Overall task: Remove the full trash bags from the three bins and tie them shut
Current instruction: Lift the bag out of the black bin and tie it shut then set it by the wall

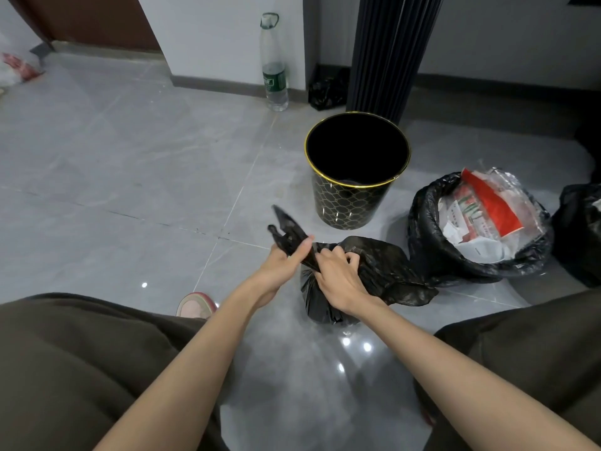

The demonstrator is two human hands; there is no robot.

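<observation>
A small black trash bag (pixel 387 271) sits on the grey floor between my knees. My left hand (pixel 286 262) pinches a twisted strip of its top that sticks up to the left. My right hand (pixel 338 271) grips the bunched neck of the same bag, fingers curled into the plastic. Behind it stands a black bin (pixel 354 203) with a gold rim and nothing visible inside. To the right, an open black bag (pixel 429 229) is full of red and white wrappers. Another black bag (pixel 582 236) is cut off at the right edge.
A tall plastic bottle (pixel 274 60) stands by the wall behind the bin. A dark ribbed column (pixel 387 50) rises at the back with a crumpled black bag (pixel 327 91) at its foot. My shoe (pixel 196 305) rests left of the bag. A red-and-white bag (pixel 18 68) lies far left.
</observation>
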